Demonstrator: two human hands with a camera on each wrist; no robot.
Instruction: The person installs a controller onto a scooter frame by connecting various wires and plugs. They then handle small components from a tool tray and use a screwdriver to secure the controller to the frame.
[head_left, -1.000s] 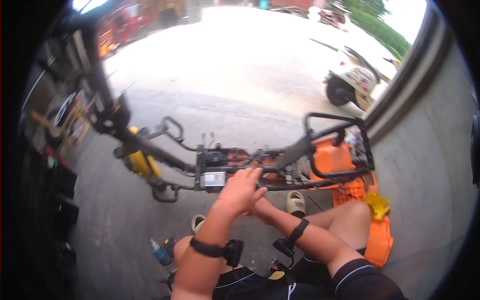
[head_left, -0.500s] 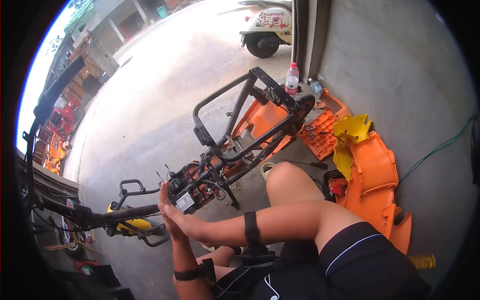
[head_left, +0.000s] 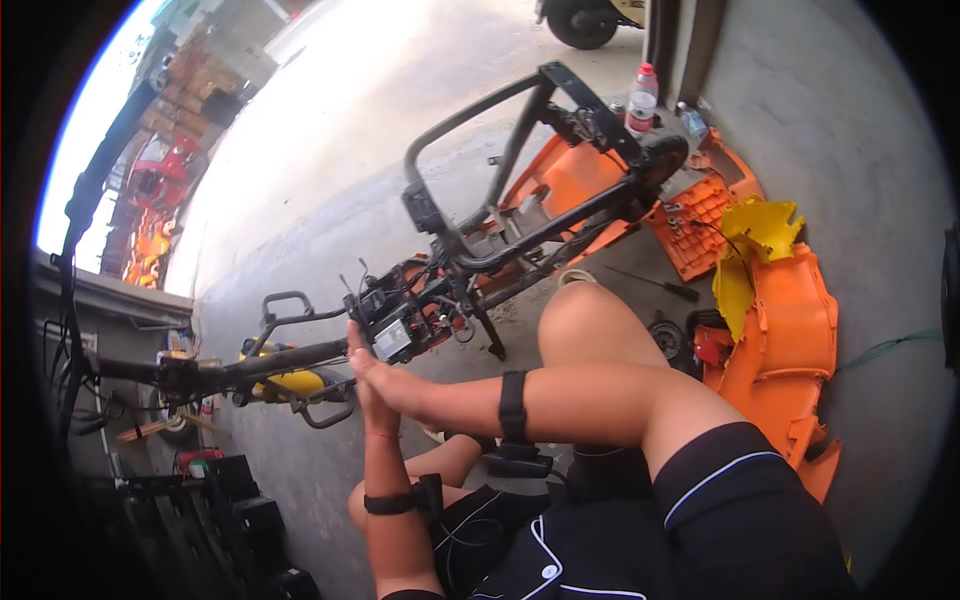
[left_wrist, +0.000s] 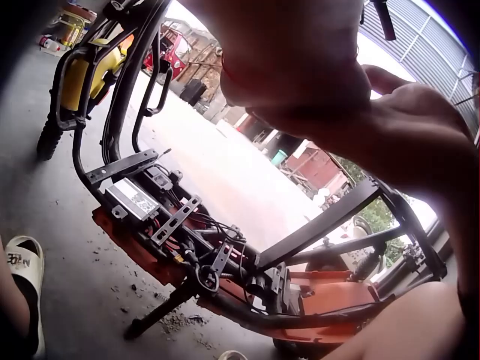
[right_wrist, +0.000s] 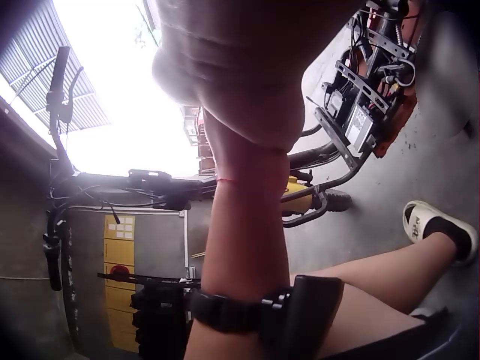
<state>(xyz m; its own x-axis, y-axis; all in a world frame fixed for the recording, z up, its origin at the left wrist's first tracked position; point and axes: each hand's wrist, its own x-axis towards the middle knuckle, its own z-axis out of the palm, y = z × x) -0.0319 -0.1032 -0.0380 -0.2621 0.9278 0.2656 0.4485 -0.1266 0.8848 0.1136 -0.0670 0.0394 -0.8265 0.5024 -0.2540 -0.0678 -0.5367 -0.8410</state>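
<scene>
My left grip (head_left: 376, 408) and my right grip (head_left: 393, 384) meet palm against palm, fingers looking straight, nothing showing between them. The stripped scooter frame (head_left: 490, 264) stands on the floor (head_left: 310, 480) ahead of me, and I judge it apart from both. Its long axis runs across me on a slant, from the handlebars (head_left: 75, 210) off to my left to its rear, farther out on my right, toward the floor's edge along the wall (head_left: 860, 240). The silver box (head_left: 393, 341) sits about midway along that line, just beyond my joined palms in the head view and slightly right of my left fingertips. Which grip is nearer to it I can't tell for sure; they are too close together. As I see it, reaching for the box would turn on that slant: outward and a touch right, crossing the axis rather than following it
</scene>
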